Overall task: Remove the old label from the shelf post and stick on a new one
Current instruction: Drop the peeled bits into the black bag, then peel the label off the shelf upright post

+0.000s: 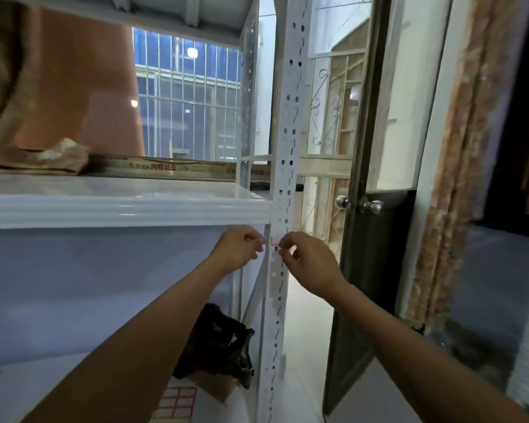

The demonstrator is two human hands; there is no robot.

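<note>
The label (274, 241) was too small to read, its ends hidden under the left hand (239, 246) and right hand (309, 261). An arm partly covered the label sheet (179, 401).

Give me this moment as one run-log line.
left hand: pinches label | right hand: pinches label | label: at shelf post, just below shelf | old or new: cannot tell

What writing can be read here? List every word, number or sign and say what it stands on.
"铝业": red characters ending a print on the long brown cardboard box on the white shelf; the characters before them are too blurred.
Too small to read: the small red-edged label on the white perforated post, pinched by the right hand.
No text readable: the sheet of red-bordered labels.
</note>
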